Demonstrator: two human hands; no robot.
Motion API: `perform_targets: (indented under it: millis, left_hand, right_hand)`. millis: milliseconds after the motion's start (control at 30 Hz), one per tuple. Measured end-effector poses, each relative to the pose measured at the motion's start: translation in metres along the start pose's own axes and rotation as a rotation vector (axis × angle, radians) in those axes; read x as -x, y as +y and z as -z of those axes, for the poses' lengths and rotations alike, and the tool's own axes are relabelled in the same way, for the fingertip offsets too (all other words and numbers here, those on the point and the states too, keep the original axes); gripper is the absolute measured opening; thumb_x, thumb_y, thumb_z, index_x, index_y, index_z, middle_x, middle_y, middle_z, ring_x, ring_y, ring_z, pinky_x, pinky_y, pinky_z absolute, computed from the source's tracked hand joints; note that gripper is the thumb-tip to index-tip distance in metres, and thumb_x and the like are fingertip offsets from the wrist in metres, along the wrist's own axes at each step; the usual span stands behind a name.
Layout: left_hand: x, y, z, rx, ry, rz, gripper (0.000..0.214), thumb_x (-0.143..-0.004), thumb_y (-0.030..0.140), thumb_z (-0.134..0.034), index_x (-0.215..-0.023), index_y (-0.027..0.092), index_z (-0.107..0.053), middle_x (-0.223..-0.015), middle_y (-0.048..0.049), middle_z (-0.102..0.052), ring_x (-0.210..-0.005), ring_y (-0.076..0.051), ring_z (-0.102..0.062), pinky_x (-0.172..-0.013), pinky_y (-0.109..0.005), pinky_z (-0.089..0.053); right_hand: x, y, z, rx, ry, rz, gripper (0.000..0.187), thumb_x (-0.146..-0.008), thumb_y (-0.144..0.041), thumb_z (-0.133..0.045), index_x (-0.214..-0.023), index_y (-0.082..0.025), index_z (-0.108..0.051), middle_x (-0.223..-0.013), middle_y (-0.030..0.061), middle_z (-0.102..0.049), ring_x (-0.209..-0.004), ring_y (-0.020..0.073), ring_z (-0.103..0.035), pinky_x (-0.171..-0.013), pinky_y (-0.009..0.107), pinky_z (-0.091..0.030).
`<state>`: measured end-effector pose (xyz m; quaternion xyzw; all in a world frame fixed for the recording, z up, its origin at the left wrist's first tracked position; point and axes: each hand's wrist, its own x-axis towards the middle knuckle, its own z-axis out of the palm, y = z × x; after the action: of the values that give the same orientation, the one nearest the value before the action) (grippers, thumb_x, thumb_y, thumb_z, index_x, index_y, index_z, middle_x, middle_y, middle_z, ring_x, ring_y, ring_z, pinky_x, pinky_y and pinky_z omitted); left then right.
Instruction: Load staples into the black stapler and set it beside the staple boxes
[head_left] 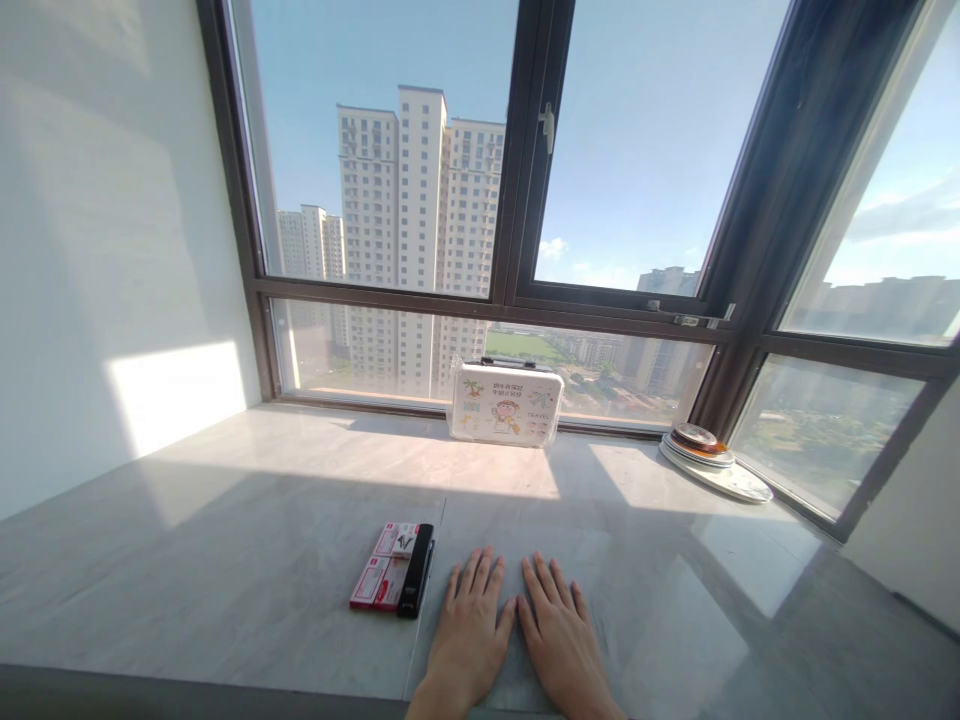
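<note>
My left hand [471, 632] lies flat, palm down, on the grey marbled sill, fingers stretched towards the window. Beside it, thumbs nearly touching, my right hand [561, 632] rests the same way. Neither hand holds anything. Just left of my left hand, a long black stapler [415, 572] lies against several small red-and-white boxes [373, 577]. A smaller white box [405, 541] with a dark staple-like picture sits on top of them near the stapler's far end.
A white cartoon-printed case [508, 403] in clear wrapping stands upright against the window. Stacked plates and dishes [709, 462] sit in the right corner. The sill [247, 590] ends at a front edge near me; a white wall [112, 250] bounds the left.
</note>
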<state>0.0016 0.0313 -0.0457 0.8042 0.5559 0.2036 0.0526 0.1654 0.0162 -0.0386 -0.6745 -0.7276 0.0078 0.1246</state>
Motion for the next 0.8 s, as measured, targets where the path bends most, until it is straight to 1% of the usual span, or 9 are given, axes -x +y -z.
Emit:
perform_targets:
  millis: [400, 800]
  left_hand:
    - [-0.0007, -0.0003, -0.001, 0.031, 0.01, 0.004, 0.059, -0.103, 0.059, -0.021, -0.154, 0.034, -0.035, -0.164, 0.0006, -0.027, -0.152, -0.023, -0.022, -0.126, -0.051, -0.019]
    - [-0.0011, 0.0001, 0.0008, 0.011, -0.014, 0.005, 0.059, -0.103, 0.056, -0.021, -0.155, 0.032, -0.032, -0.165, -0.0001, -0.025, -0.153, -0.025, -0.02, -0.126, -0.053, -0.018]
  right_hand:
    - [-0.0002, 0.0013, -0.0037, -0.007, -0.005, -0.001, 0.058, -0.101, -0.048, -0.026, -0.156, -0.031, -0.03, -0.164, -0.0019, -0.023, -0.153, 0.0263, -0.018, -0.122, 0.053, -0.019]
    - [0.0011, -0.0011, 0.0, -0.004, -0.008, -0.005, 0.058, -0.102, -0.048, -0.025, -0.157, -0.031, -0.031, -0.164, -0.0026, -0.022, -0.153, 0.0255, -0.017, -0.122, 0.052, -0.018]
